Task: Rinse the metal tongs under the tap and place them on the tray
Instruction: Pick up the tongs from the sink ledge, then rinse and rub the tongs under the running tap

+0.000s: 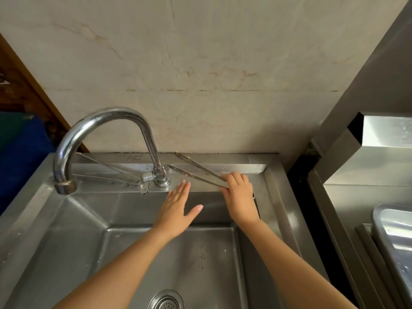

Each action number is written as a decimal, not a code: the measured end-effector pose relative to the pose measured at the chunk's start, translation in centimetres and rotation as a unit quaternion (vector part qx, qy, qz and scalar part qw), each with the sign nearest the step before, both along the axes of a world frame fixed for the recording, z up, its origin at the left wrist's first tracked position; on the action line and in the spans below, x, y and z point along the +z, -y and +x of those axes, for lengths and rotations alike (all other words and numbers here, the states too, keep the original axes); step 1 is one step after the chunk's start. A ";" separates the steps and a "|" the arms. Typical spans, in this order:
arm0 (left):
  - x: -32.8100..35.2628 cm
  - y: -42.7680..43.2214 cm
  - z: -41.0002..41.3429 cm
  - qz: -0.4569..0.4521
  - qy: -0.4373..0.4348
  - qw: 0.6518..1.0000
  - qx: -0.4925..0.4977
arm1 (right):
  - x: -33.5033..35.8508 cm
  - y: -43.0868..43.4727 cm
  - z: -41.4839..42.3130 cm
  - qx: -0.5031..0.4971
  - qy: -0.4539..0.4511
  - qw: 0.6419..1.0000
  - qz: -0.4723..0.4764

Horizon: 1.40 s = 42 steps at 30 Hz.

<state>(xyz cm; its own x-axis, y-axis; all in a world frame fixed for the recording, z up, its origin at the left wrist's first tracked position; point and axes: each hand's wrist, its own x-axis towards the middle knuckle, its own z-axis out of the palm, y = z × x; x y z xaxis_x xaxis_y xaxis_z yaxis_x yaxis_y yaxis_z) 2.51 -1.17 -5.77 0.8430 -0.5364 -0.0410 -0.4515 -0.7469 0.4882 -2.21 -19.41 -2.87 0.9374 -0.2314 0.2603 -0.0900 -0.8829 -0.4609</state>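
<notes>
The metal tongs (193, 169) lie on the back ledge of the steel sink (66, 219), their two soiled arms spreading up and left toward the wall. My right hand (239, 196) is closed around their hinged end at the right. My left hand (178, 210) hovers flat and open over the basin, just left of the right hand and below the tap's base. The curved chrome tap (107, 121) arches left, with no water running from its spout (65, 186). The steel tray (394, 237) shows at the right edge.
A second pair of tongs (104, 172) rests on the ledge behind the tap. The drain strainer (166, 301) sits at the basin's bottom. A steel counter and box (379, 139) stand to the right, a blue bin (20, 157) to the left, a marble wall behind.
</notes>
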 end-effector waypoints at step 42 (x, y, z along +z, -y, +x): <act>5.6 -16.4 -8.3 -0.434 -0.280 0.789 0.333 | 3.4 -16.8 4.1 -0.009 -0.204 0.956 0.211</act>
